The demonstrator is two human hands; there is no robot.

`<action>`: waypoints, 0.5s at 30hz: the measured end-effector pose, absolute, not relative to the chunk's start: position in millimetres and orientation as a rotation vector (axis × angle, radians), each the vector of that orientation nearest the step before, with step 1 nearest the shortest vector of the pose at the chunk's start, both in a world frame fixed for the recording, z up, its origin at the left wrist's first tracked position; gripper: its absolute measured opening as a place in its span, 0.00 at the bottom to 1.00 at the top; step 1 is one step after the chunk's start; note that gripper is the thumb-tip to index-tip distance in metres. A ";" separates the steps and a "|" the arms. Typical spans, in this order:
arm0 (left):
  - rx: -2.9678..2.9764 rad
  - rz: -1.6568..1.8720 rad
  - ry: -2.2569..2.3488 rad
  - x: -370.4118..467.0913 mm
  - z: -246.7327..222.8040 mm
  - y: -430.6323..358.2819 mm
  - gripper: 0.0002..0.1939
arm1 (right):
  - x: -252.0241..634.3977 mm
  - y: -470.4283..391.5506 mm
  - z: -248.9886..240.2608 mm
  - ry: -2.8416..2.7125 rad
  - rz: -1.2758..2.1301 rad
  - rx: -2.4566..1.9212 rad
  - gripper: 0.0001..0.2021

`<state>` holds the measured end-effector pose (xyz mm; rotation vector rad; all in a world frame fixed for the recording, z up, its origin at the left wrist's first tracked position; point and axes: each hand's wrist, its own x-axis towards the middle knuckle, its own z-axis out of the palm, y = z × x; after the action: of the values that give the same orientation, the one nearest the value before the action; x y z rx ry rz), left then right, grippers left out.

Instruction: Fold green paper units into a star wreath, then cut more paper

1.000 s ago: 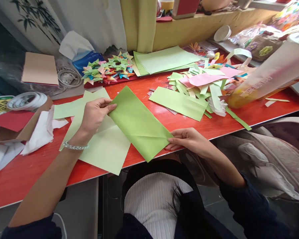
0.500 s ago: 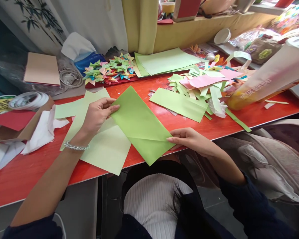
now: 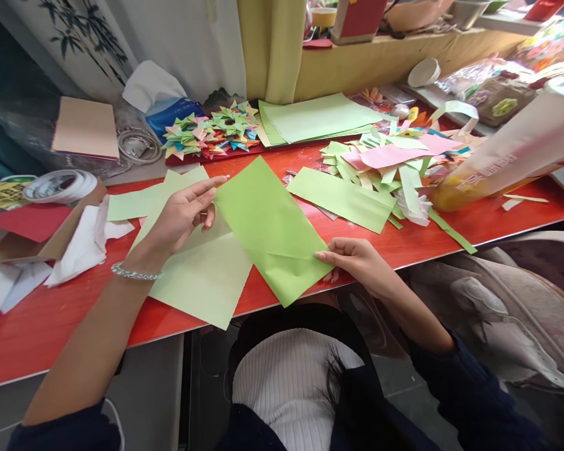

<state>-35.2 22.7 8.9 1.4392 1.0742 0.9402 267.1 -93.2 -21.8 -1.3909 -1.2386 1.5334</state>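
Note:
A bright green sheet of paper [image 3: 272, 225] is held at a slant over the table's front edge, with a crease across its lower part. My right hand [image 3: 352, 260] pinches its right edge between thumb and fingers. At the sheet's left corner is my left hand [image 3: 185, 213], its index finger stretched out and the fingers apart, not gripping the paper. Beneath that hand and the sheet lie pale green papers [image 3: 202, 275]. Another pale green piece [image 3: 343, 197] rests behind my right hand.
Paper strips and scraps [image 3: 404, 156] are heaped at the right beside a tall plastic cup [image 3: 502, 144]. Folded-paper stars [image 3: 211, 128] and a stack of green sheets [image 3: 324, 116] line the back. A cardboard box [image 3: 75, 219] stands left. A padded bag [image 3: 512, 307] sits below right.
My left hand has loosened from the sheet's left corner and its index finger has straightened. My right hand keeps its pinch; the sheet has bent slightly near its lower end.

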 end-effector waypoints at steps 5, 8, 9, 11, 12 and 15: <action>1.406 0.969 1.071 -33.1 9.7 23.0 0.20 | 268.6 -92.4 -18.1 -1.369 1.571 -1.362 0.15; 1.446 0.994 1.089 -29.6 9.2 21.4 0.17 | 268.6 -92.4 -14.6 -1.426 1.575 -1.386 0.15; 1.463 1.000 1.090 -28.7 8.7 20.9 0.16 | 268.3 -92.2 -13.6 -1.415 1.583 -1.391 0.16; 1.493 1.002 1.091 -27.9 7.7 20.4 0.15 | 267.7 -91.6 -12.2 -1.368 1.617 -1.385 0.17; 1.501 1.001 1.095 -27.9 7.1 20.5 0.16 | 267.4 -91.1 -11.6 -1.337 1.638 -1.378 0.18; 1.508 0.999 1.118 -28.7 5.2 21.5 0.17 | 266.5 -89.7 -10.3 -1.269 1.669 -1.365 0.19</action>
<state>-28.7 21.5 5.2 1.5079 1.1177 0.9993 266.5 -89.7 -10.3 -1.3653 -1.2691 1.6687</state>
